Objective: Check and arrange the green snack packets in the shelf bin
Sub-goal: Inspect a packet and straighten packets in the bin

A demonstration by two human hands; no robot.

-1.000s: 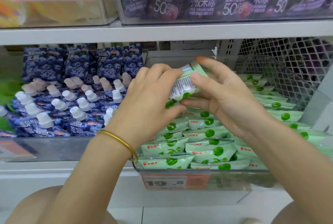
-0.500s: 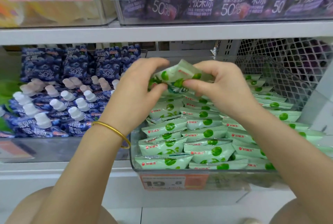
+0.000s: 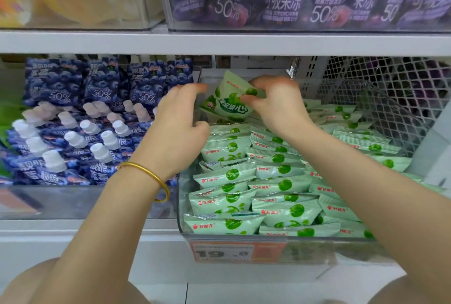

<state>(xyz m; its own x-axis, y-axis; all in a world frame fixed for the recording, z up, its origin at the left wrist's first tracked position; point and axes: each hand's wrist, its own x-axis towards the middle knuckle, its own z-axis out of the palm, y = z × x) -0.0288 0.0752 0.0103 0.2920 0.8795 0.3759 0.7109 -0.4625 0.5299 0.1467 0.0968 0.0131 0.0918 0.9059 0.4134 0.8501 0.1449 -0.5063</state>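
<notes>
Shop shelving (image 3: 219, 43) carries a clear bin (image 3: 305, 239) of green snack packets (image 3: 285, 211). Right hand (image 3: 275, 105) pinches one raised packet (image 3: 230, 105) by its edge: likely light, crinkly, slippery. Left hand (image 3: 178, 130) hovers beside, loose, empty.

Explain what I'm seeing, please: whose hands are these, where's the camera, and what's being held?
No machine here: these are a person's two bare hands, filmed by one wide-angle camera worn on the head, looking forward and down at a shop shelf. The right hand pinches one green snack packet, lifted above the clear shelf bin. The left hand, with a gold bracelet on its wrist, curves beside the packet and does not seem to grip it. The bin holds rows of matching green packets. Left of it lie blue spouted pouches.
</notes>
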